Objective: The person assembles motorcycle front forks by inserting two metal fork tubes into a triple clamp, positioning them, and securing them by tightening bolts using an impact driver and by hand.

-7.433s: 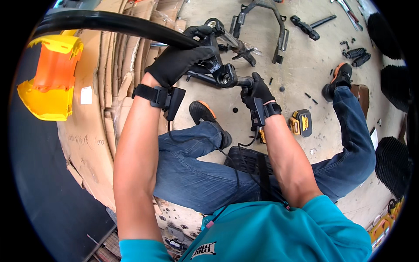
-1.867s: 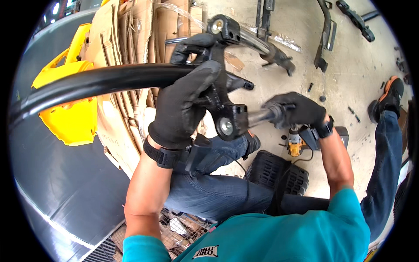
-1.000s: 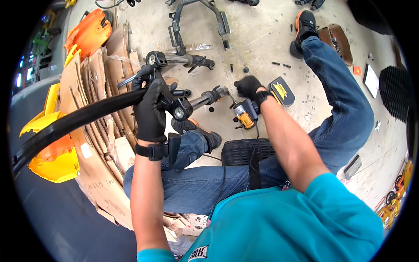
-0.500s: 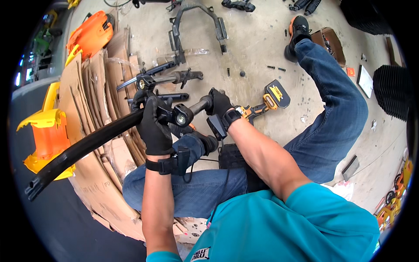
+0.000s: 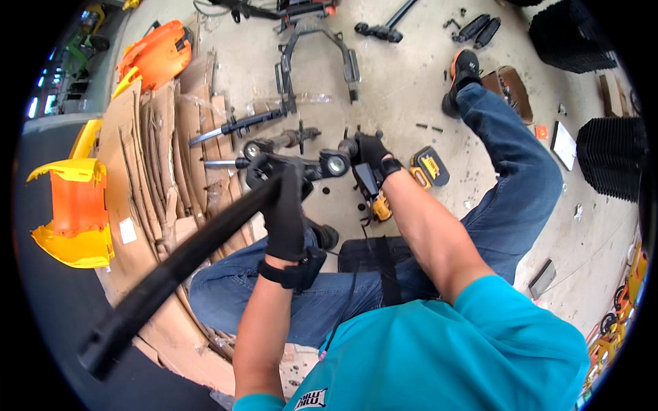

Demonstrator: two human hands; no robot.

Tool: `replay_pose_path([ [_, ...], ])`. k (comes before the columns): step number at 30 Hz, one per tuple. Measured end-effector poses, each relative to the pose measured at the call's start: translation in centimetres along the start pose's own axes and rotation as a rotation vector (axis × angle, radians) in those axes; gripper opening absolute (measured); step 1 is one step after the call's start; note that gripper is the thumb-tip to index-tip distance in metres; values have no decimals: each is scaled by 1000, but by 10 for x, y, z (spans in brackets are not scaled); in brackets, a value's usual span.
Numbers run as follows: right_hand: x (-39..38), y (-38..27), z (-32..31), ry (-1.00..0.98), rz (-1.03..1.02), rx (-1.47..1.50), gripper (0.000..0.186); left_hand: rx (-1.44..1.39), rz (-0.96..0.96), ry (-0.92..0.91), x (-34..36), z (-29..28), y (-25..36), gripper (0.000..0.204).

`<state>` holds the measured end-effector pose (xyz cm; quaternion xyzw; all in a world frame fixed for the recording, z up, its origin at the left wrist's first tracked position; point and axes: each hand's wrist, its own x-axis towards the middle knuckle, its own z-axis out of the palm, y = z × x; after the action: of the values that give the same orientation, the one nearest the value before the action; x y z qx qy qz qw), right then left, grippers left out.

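Both my hands wear black gloves and hold one black metal assembly, a long tube [image 5: 185, 264] with a forked bracket [image 5: 301, 166] and round joint eyes at its far end. My left hand [image 5: 284, 216] is closed around the tube just below the bracket. At the bracket's right side my right hand [image 5: 372, 149] grips a short round shaft, its fingers partly hidden. The tube slants down to the left toward me, its near end raised and blurred. Beyond the bracket lies a grey metal shaft [image 5: 281, 140]. A yellow and black cordless power tool [image 5: 430, 166] sits partly behind my right forearm.
Flattened cardboard [image 5: 127, 164] is stacked on the left, with orange and yellow plastic covers [image 5: 79, 212] beside it. A black metal frame [image 5: 315, 31] and telescopic rods [image 5: 236, 127] lie ahead. At right are an open box [image 5: 517, 96] and black ribbed parts [image 5: 610, 151].
The assembly has turned, its tube's near end swinging lower and closer to me. Both hands have shifted right with it, still gripping. My right forearm now covers more of the power tool.
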<state>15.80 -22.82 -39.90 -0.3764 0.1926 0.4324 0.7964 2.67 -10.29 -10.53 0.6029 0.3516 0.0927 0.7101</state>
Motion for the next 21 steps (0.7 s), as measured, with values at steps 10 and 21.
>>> replay_pose_path([
  [10,14,-27,-10,96,-106,-701,20,91,150,86,-36,43,7,39],
  [21,-46,-103,16,-85,-452,-2345,34,646,358,-58,-25,31,-38,32],
])
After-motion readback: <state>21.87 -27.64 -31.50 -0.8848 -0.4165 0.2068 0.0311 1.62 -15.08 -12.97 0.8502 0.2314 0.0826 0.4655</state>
